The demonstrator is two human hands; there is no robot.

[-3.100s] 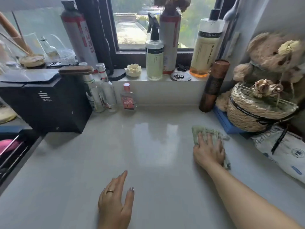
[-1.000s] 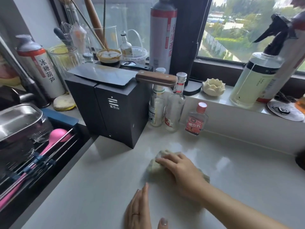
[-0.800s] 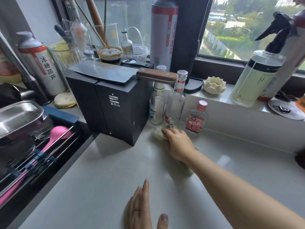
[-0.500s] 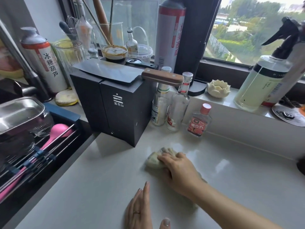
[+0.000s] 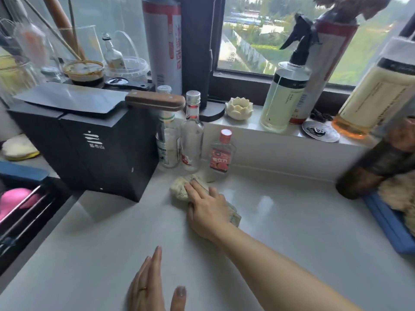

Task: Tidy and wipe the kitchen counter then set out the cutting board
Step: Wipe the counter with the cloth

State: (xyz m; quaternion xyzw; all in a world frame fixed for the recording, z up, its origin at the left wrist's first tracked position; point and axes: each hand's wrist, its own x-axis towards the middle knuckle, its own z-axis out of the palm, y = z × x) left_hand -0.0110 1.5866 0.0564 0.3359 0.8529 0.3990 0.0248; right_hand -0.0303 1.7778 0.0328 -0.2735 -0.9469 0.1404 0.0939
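At the far left a pink rounded utensil [image 5: 13, 202] lies in a dark rack below the level of the pale, glossy worktop [image 5: 292, 232]. Next comes a matte black box [image 5: 89, 151] with sharp square edges and a small white logo; a broad steel cleaver [image 5: 74, 98] lies flat across its top, its brown wooden handle [image 5: 155, 102] jutting out over the right edge. Just right of the box, three small clear glass bottles stand against the back wall: a taller one with a green band [image 5: 168, 140], a slim one with a red-and-white cap [image 5: 192, 133], and a squat flat one with a pink cap and red label [image 5: 221, 153]. In front of them the right hand [image 5: 206, 209] presses palm-down with fingers spread on a crumpled, nubbly pale green cloth [image 5: 179, 189], which bunches out past the fingertips and touches the worktop close to the bottles. The left hand [image 5: 152, 286] rests flat and empty at the near edge, fingers together, a thin ring on one finger. On the sill behind sit a cream lotus-shaped dish [image 5: 239, 107] and a translucent spray bottle [image 5: 285, 95] with a black trigger. Farther right a dark cylindrical container [image 5: 377, 160] leans, blurred, beside a blue tray [image 5: 388, 223].
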